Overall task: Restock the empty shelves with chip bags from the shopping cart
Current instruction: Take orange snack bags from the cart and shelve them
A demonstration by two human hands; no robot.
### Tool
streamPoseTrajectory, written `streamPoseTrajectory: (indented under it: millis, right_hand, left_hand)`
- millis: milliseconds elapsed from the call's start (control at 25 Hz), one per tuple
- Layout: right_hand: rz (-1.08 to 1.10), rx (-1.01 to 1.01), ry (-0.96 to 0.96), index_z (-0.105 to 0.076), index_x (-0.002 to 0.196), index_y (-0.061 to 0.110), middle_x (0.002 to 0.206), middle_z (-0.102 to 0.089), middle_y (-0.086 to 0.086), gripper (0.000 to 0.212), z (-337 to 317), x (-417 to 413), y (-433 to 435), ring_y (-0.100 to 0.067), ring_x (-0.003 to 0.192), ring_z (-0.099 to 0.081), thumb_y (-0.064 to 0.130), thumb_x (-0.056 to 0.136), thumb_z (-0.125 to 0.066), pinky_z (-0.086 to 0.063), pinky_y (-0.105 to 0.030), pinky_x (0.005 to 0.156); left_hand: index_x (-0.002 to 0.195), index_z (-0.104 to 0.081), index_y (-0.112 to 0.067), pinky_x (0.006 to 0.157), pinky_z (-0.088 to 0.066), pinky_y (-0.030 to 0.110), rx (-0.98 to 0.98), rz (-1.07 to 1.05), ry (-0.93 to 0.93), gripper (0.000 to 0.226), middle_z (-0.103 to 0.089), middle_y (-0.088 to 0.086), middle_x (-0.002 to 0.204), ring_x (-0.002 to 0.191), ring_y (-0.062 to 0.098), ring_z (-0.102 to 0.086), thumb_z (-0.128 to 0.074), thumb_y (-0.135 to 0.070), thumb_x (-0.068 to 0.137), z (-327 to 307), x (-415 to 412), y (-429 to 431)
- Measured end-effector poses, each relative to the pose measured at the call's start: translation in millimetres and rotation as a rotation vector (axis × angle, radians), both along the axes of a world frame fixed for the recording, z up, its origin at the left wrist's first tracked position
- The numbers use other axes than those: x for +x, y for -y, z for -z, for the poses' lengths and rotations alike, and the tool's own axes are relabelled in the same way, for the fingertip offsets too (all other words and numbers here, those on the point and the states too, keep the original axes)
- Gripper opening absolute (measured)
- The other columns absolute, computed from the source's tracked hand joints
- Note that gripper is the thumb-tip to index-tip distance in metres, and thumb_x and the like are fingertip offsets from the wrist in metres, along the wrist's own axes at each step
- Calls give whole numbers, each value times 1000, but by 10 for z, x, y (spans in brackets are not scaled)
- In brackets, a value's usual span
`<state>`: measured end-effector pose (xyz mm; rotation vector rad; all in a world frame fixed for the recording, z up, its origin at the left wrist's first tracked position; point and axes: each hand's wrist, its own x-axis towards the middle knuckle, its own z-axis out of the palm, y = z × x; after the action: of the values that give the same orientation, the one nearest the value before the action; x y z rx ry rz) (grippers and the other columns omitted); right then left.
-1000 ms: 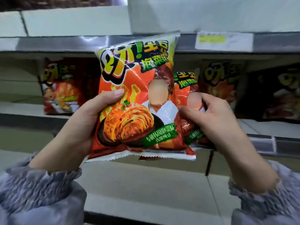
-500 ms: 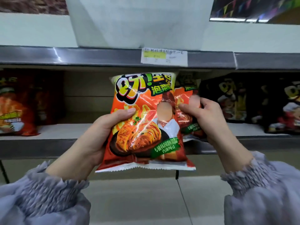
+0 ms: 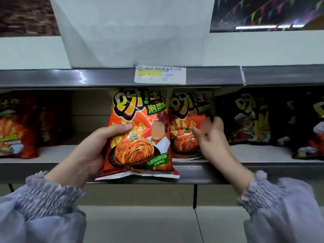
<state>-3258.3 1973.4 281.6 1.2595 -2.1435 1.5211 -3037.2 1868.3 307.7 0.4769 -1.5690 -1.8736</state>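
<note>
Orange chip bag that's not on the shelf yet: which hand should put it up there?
The left hand. It grips the glossy orange chip bag in front of the white shelf, by its bare gap. The right hand holds the second orange bag, which stands on the shelf beside the black bags.

Straight ahead I see a white paper price tag [image 3: 161, 74] with a yellow patch, just under a big blank white panel [image 3: 133, 32]. Top right, coloured bunting [image 3: 259, 13] shows above a strip light [image 3: 256, 27]. Brick wall [image 3: 26, 14] is top left.
</note>
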Motion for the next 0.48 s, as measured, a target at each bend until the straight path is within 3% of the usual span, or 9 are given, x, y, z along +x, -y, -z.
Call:
streamPoseTrajectory:
  millis: [120, 280, 360, 480]
  right_hand:
    - [42, 98, -55, -40, 117, -10, 125, -31, -28, 37, -44, 63, 48, -37, 119, -34, 19, 96, -47, -35, -35, 94]
    - [98, 68, 55, -24, 133, -6, 135, -26, -23, 56, -7, 65, 114, -36, 125, -32, 23, 94, -51, -29, -34, 98]
    - [155, 41, -74, -22, 139, -5, 136, -25, -26, 62, 25, 79, 68, -41, 125, -32, 22, 92, -53, -28, -42, 105]
    - [174, -149, -472, -40, 131, -6, 129, -37, -33, 53, -24, 237, 1, -48, 120, -38, 19, 87, -53, -33, -54, 104]
  left_hand:
    - [75, -78, -11, 64, -57, 44, 0, 10, 41, 16, -74, 15, 86, 68, 28, -72, -69, -18, 64, 13, -28, -47]
    - [64, -77, -8, 46, -56, 35, 23, -19, 43, 21, -73, 14, 73, 56, 25, -70, -60, -19, 69, -11, 51, -58]
    - [69, -75, -6, 43, -54, 32, 34, -71, 11, 22, -72, 13, 69, 52, 24, -69, -58, -19, 70, -49, 106, -3]
    - [90, -67, -5, 46, -55, 32, 40, -100, -11, 25, -73, 12, 72, 56, 23, -70, -59, -18, 70, -67, 121, 78]
